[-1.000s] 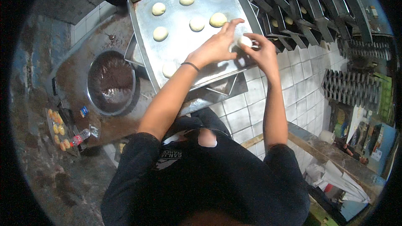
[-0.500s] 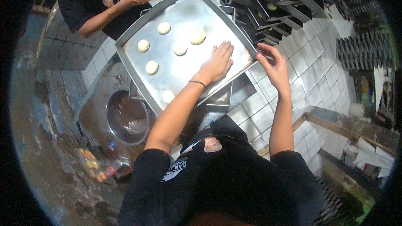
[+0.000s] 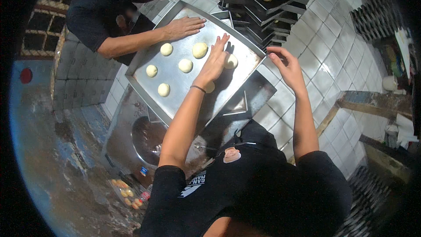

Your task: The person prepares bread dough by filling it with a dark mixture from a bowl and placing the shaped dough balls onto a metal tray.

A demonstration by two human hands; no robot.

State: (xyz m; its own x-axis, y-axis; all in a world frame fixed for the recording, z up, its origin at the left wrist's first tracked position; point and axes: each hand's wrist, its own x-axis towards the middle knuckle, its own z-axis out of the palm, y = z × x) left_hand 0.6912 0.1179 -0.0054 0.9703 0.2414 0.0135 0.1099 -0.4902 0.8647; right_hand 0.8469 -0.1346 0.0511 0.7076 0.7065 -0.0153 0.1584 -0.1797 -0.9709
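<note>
Dough balls [image 3: 185, 65] — probably soft, easily dented; cup from sides | metal tray [image 3: 245, 48] — stiff | left hand [image 3: 215, 59] lying flat, gripping nothing | right hand [image 3: 287, 63] hovering open, empty

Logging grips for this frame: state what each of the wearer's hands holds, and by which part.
Nothing is held. The left hand lies flat, palm down, on the metal tray beside a dough ball; the right hand hangs open and empty.

Dim, glare on tray [image 3: 184, 85], fisheye-dark edges
</note>
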